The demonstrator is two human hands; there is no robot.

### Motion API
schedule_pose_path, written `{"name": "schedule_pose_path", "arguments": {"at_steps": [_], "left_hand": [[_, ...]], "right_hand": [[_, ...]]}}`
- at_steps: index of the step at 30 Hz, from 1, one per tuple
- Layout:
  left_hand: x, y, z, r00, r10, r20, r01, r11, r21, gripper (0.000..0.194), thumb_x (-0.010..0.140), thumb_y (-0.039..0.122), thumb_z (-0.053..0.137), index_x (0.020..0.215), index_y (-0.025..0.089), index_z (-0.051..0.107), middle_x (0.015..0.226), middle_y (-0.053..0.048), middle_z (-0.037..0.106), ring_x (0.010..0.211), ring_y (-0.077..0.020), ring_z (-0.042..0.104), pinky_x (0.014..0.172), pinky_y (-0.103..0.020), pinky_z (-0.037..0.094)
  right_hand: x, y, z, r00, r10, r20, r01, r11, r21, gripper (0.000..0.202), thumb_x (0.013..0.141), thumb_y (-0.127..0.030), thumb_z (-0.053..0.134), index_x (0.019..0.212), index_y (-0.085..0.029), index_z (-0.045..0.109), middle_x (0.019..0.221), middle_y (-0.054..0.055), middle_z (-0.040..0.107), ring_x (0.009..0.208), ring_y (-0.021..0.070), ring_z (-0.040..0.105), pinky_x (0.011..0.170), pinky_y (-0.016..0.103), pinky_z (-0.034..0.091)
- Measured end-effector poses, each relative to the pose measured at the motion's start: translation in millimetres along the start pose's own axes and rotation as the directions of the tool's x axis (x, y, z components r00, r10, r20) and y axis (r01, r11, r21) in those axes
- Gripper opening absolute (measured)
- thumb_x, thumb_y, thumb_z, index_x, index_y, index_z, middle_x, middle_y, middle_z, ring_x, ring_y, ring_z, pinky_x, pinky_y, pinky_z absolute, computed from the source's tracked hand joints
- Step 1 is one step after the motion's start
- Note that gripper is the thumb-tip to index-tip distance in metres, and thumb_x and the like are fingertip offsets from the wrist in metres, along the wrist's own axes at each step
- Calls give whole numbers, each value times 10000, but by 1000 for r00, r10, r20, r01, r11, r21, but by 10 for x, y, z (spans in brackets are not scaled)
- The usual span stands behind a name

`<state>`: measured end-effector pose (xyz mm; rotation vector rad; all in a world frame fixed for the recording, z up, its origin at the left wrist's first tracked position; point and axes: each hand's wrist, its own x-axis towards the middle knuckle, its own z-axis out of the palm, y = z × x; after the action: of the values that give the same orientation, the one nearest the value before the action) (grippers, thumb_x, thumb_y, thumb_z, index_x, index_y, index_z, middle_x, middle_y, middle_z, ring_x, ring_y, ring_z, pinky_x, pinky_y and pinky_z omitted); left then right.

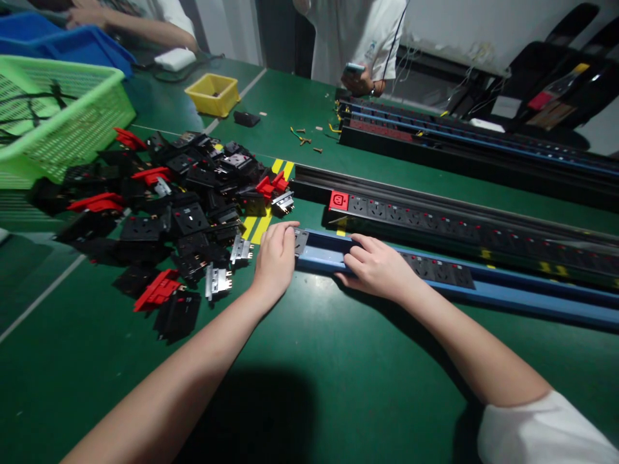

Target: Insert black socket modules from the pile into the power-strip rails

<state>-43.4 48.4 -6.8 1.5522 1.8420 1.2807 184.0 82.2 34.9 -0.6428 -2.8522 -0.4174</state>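
A long blue metal channel lies across the table before me, with several black socket modules seated in it right of my right hand. At the channel's left end, my left hand is closed on a black socket module, which sits at the channel's opening and is partly covered by my fingers. My right hand wraps over the channel farther right, thumb on the near side and fingers over the top. Between my hands a stretch of the channel's blue floor shows. What lies under my right fingers is hidden.
A heap of black socket modules with red ones among them lies left. Behind the channel is a black power strip with a red end socket. A green basket, yellow bin and more strips stand farther back. Two people are opposite.
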Motion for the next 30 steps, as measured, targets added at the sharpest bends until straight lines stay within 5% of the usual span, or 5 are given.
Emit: {"name": "schedule_pose_path", "arguments": {"at_steps": [5, 14, 19, 23, 30], "left_hand": [[6, -14, 5, 999, 6, 54, -9, 999, 53, 454, 1003, 366, 337, 1282, 163, 632, 1356, -122, 637, 1292, -275, 524, 1143, -487, 367], [-4, 2, -4, 996, 18, 91, -25, 997, 74, 545, 933, 443, 509, 1385, 147, 578, 1329, -159, 643, 1275, -305, 534, 1111, -497, 408], [-33, 22, 22, 985, 61, 159, -79, 991, 111, 629, 944, 495, 488, 1443, 113, 517, 1430, -178, 576, 1280, -309, 506, 1117, -492, 393], [-57, 27, 46, 967, 125, 220, -155, 980, 122, 631, 961, 505, 463, 1467, 129, 484, 1540, -180, 458, 1336, -311, 437, 1163, -506, 325], [-51, 75, 11, 973, 47, 226, -82, 986, 147, 669, 925, 566, 503, 1451, 151, 503, 1038, -92, 578, 1032, -264, 561, 940, -421, 458]], "right_hand": [[3, -1, -4, 1000, 15, 12, -16, 1000, 27, 258, 930, -354, 595, 824, -147, 708, 829, 127, 717, 1123, 339, 633, 935, 427, 529], [-4, 78, -68, 997, 36, 65, -48, 979, 197, 265, 959, -391, 552, 834, -176, 645, 878, 113, 681, 1097, 308, 604, 918, 408, 515], [-1, 107, -135, 975, 189, 114, -219, 887, 406, 261, 906, -412, 640, 1010, -196, 538, 1012, 94, 601, 880, 230, 605, 764, 355, 531], [-14, 111, -127, 963, 255, 84, -262, 823, 505, 488, 867, -436, 697, 1224, -200, 462, 1233, 142, 531, 1094, 280, 608, 876, 392, 552], [-44, 132, -44, 961, 267, 78, -268, 816, 512, 821, 851, -476, 706, 1492, -202, 272, 1411, 183, 521, 1215, 328, 608, 977, 476, 540]]}}
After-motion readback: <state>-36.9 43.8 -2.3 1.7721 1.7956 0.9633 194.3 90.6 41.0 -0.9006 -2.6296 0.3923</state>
